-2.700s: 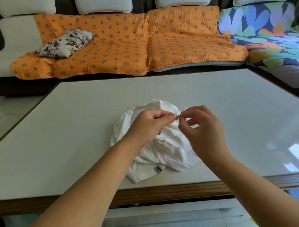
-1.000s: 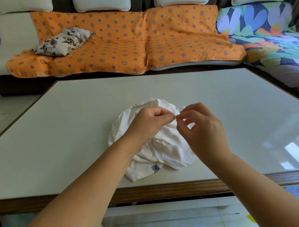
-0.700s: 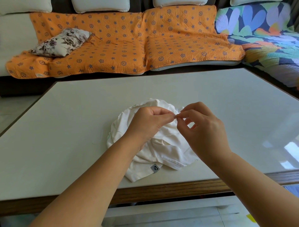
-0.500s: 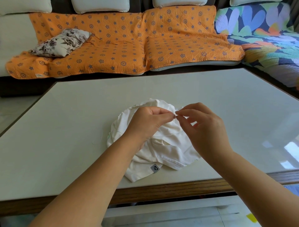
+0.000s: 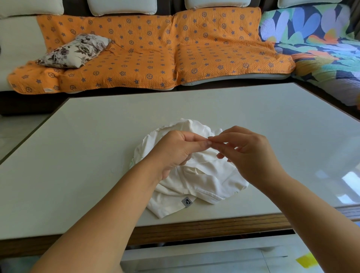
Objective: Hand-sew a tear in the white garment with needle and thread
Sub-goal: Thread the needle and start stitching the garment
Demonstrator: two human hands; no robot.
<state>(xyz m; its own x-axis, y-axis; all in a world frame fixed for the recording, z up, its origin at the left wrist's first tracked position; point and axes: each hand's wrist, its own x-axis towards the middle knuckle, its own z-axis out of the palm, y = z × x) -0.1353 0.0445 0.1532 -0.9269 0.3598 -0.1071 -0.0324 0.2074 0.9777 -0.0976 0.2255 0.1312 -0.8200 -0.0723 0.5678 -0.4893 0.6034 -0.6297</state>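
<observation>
2 hands hover over the white garment [image 5: 204, 181], which lies bunched on the near middle of the table [image 5: 78, 155]. I see no stitches and no tear, so most of the sewing looks left to do. The left hand [image 5: 175, 154] pinches tight. The right hand [image 5: 251, 155] pinches tight too, tips touching, on a thin thread [image 5: 206, 161], I think. The needle is too small to see.

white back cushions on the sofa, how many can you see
4 cushions, in a row along the top edge: far left, left of centre, right of centre, right. More may be off-frame.
</observation>
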